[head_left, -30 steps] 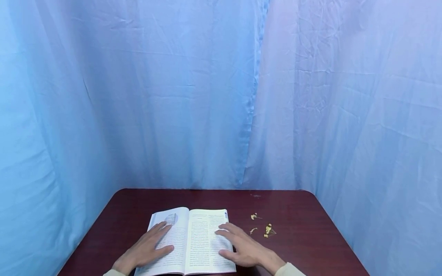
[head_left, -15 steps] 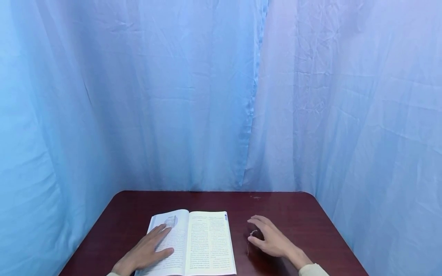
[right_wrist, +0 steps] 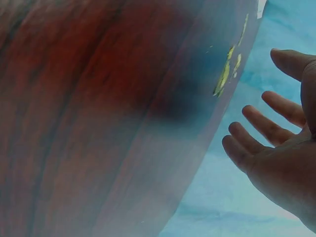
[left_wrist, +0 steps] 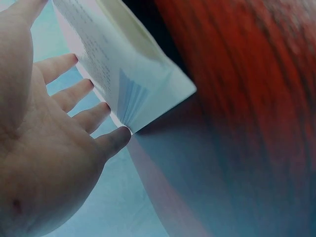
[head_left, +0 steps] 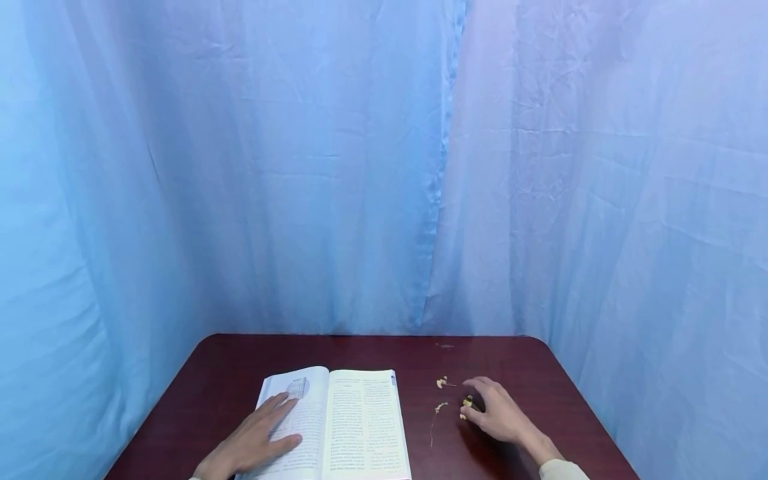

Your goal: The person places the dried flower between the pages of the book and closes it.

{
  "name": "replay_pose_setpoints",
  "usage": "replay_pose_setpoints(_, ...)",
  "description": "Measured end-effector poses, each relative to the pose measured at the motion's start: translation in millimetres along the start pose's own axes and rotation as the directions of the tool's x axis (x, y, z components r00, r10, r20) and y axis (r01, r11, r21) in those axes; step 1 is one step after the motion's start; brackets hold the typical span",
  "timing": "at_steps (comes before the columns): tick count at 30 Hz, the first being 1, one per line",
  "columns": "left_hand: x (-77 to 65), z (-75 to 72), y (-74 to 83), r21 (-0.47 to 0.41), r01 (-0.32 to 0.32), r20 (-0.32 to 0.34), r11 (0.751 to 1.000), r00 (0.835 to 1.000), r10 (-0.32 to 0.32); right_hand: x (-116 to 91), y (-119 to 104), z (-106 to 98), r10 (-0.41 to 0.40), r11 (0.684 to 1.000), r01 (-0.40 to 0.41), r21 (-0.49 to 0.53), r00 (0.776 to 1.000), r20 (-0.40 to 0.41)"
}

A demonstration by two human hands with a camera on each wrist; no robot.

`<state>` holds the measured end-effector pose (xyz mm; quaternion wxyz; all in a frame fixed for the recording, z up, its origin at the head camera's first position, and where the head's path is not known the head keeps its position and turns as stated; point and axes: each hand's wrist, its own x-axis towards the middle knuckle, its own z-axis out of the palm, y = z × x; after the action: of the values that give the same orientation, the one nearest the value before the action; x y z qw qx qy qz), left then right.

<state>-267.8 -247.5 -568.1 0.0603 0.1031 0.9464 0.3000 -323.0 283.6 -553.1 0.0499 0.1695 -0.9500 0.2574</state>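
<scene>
An open book (head_left: 364,427) with printed text lies on the dark red table. My left hand (head_left: 252,437) rests with spread fingers on its left page, and in the left wrist view the fingertips touch the page (left_wrist: 94,54). To the right of the book, my right hand (head_left: 501,413) hovers with parted fingers over a yellow dried flower (head_left: 467,402), which it partly hides. Nothing sits between the fingers of the right hand (right_wrist: 276,133) in its wrist view. Two more dried flowers lie closer to the book: a small one (head_left: 443,382) and a long-stemmed one (head_left: 439,408).
The table (head_left: 240,353) has rounded far corners. Blue curtains (head_left: 336,200) hang behind it and along both sides. A pale mark (head_left: 445,346) shows near the table's far edge.
My right hand has lifted off the right page and moved right, over the flowers. The long-stemmed flower now shows its stem stretched toward the front. My left hand has stayed on the book.
</scene>
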Motion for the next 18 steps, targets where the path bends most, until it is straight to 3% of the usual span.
replay_pose_setpoints(6,-1.8,0.4,0.0,0.003,-0.012,0.006,1.0,1.0,0.012,-3,14,2,0.064,0.998,-0.064,0.013,0.998,0.026)
replay_pose_setpoints(18,-2.9,-1.0,3.8,0.001,-0.023,-0.008,1.0,1.0,0.023,-8,32,1,0.08,0.997,-0.081,0.007,0.996,0.037)
